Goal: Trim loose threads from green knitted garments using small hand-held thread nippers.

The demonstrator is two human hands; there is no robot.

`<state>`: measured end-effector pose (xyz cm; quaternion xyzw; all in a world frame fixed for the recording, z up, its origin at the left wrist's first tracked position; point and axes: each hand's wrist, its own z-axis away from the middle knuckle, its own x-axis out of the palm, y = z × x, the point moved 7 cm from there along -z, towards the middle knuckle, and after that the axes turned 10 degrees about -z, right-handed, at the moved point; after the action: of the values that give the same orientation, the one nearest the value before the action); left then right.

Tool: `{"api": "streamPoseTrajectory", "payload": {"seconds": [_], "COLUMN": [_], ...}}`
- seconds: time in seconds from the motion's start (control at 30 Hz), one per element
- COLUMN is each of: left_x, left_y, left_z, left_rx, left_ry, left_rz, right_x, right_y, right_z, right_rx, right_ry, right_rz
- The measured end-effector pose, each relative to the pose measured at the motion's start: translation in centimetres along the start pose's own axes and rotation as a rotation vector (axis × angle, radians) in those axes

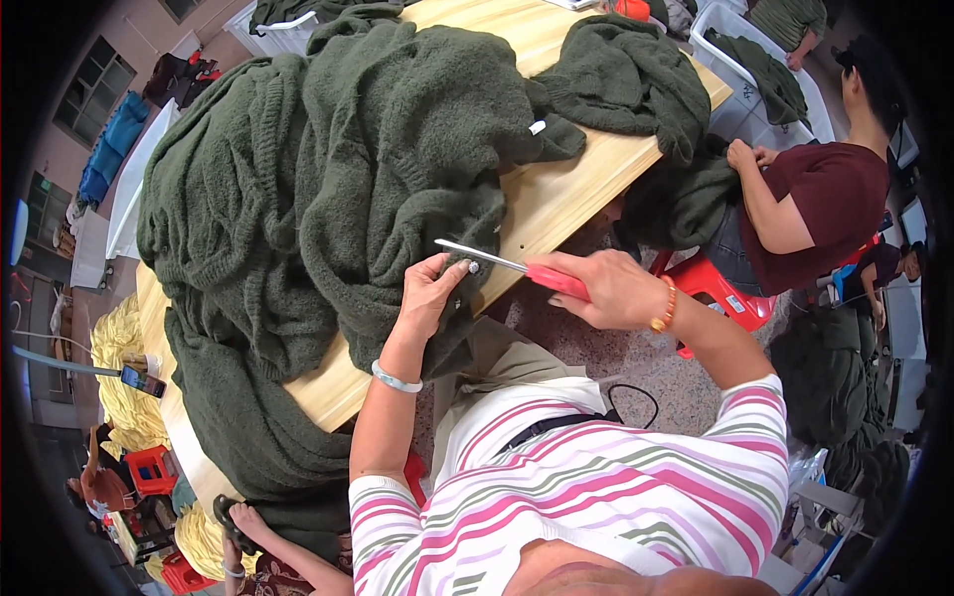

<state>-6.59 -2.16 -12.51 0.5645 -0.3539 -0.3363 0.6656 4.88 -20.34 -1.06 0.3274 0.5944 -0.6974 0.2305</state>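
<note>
My right hand (pixel 618 290) is closed round the pinkish-red handle of a pair of scissors (pixel 487 255). Their slim metal blades point left, just above the dark green fabric. In front of the tip, my left hand (pixel 432 293) pinches the edge of a dark green knit sweater (pixel 397 228). A small shiny silvery piece shows at its fingertips; I cannot make out what it is. The sweater lies heaped with others over the wooden table (pixel 552 204), and part of it hangs over the near edge. A small white tag (pixel 538 128) sticks out of the heap.
Another green garment pile (pixel 626 79) lies at the table's far right. To the right, a person (pixel 815 199) on a red stool (pixel 711 288) handles green knitwear. A co-worker's hands (pixel 248 526) hold a dark object at lower left. White bins (pixel 735 60) and yellow bundles (pixel 119 368) stand around.
</note>
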Motion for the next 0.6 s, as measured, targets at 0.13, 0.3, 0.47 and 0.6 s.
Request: {"api": "streamPoseTrajectory", "payload": {"seconds": [0.13, 0.3, 0.47, 0.6], "left_x": [1.7, 0.1, -1.1, -1.2], "left_y": [1.4, 2.3, 1.4, 2.1], "left_z": [1.0, 3.8, 7.0, 7.2], "left_rx": [0.005, -0.05, -0.136, -0.105], "left_ry": [-0.102, 0.014, -0.008, 0.046], "left_rz": [-0.037, -0.12, -0.198, -0.179], "right_x": [1.7, 4.6, 1.7, 1.3], "right_y": [0.4, 0.9, 1.4, 1.3], "right_z": [-4.9, -9.6, -10.5, -11.0], "right_rx": [-0.177, -0.173, -0.072, -0.1], "right_ry": [0.093, -0.08, 0.096, 0.151], "right_rz": [-0.233, -0.25, -0.379, -0.306]}}
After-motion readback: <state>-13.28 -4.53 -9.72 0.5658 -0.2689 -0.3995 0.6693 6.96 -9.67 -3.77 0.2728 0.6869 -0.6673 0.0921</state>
